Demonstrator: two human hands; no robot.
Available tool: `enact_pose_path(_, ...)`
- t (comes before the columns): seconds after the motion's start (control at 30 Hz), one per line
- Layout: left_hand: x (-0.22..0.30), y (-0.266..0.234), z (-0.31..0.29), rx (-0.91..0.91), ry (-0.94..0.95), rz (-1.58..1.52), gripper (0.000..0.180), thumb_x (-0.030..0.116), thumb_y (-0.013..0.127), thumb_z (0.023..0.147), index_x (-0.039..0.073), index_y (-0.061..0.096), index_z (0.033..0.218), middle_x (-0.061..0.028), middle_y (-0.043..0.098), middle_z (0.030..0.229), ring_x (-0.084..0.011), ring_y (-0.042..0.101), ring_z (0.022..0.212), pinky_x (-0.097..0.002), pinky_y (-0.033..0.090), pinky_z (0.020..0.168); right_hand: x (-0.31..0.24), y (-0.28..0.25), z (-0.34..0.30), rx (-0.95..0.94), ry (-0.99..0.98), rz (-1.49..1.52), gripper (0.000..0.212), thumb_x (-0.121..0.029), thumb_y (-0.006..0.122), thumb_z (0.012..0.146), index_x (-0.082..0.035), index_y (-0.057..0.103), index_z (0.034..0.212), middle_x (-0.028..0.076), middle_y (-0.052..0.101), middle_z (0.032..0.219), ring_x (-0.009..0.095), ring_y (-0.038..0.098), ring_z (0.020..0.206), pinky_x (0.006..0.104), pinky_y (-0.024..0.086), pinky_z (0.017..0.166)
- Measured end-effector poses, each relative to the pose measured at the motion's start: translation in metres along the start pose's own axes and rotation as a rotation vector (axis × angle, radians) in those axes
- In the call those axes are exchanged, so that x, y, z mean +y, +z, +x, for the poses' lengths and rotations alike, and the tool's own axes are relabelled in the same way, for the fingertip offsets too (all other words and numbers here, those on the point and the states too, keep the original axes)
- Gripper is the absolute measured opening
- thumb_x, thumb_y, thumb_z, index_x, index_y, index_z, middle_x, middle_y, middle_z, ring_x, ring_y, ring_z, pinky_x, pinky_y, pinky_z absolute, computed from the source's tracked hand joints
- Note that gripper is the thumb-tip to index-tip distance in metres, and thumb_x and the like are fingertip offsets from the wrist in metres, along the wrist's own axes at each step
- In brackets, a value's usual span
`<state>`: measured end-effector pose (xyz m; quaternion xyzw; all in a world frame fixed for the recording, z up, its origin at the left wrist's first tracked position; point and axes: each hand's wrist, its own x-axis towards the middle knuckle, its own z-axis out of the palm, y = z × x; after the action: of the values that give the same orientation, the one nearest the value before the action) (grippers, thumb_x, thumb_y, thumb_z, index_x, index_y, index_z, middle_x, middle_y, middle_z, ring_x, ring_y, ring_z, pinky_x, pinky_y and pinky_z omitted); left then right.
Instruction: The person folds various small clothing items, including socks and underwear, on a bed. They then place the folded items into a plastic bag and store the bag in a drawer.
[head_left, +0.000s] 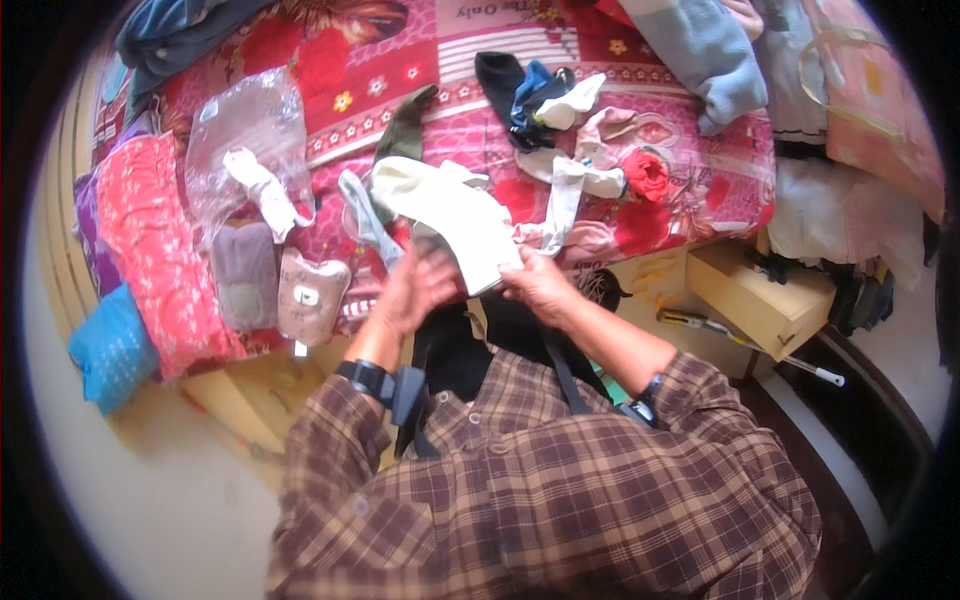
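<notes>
A long white sock (450, 220) stretches over the near edge of the bed, its toe end pointing away to the left. My right hand (540, 287) pinches its cuff between thumb and fingers. Just left of the cuff, my left hand (418, 288) is open, its fingers apart and slightly blurred. Beneath and beside the white sock lie a grey-blue sock (368, 218) and a dark olive sock (402, 125). Farther right is a loose pile with dark socks (520, 95), a pale sock (565, 200) and a red bunched piece (647, 175).
Red patterned bedding (360, 60) covers the bed. On the left lie a clear plastic bag (245, 120), a small white sock (262, 190), folded socks (243, 270) and a coral cloth (150, 240). A wooden drawer (760, 295) juts out at right, beside a white-handled rod (815, 370).
</notes>
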<state>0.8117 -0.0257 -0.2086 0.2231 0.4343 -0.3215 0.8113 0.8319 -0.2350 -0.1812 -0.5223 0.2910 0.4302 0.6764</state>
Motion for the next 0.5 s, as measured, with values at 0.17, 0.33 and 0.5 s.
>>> enact_pose_path(0.17,-0.037,0.010,0.018,-0.042,-0.023,0.213,0.031,0.015,0.054,0.081,0.003,0.047,0.108,-0.0077,0.056,0.100,-0.0179,0.057,0.088,-0.0341,0.049,0.075,0.006,-0.007,0.029,-0.173,0.236,-0.578,0.025,-0.018,0.056,0.079,-0.003,0.053,0.099,0.004,0.060,0.083,0.009,0.055,0.060,0.0216,0.044,0.054)
enact_pose_path(0.33,-0.027,0.015,0.014,0.084,0.094,0.331,0.031,0.005,0.053,0.077,0.001,0.045,0.107,-0.0075,0.056,0.097,-0.0157,0.058,0.082,-0.0299,0.050,0.069,-0.052,-0.069,0.096,0.219,-0.190,-0.768,0.033,-0.016,0.057,0.077,-0.004,0.047,0.106,0.010,0.059,0.092,0.014,0.059,0.074,0.0286,0.047,0.067)
enact_pose_path(0.5,-0.023,0.022,-0.006,0.144,0.072,0.430,0.041,0.003,0.057,0.073,0.005,0.042,0.111,-0.0033,0.054,0.096,-0.0114,0.054,0.080,-0.0220,0.045,0.059,-0.125,-0.115,0.160,0.629,-0.318,-1.029,0.069,-0.036,0.059,0.074,-0.009,0.030,0.130,0.022,0.052,0.112,0.030,0.052,0.103,0.0329,0.040,0.087)
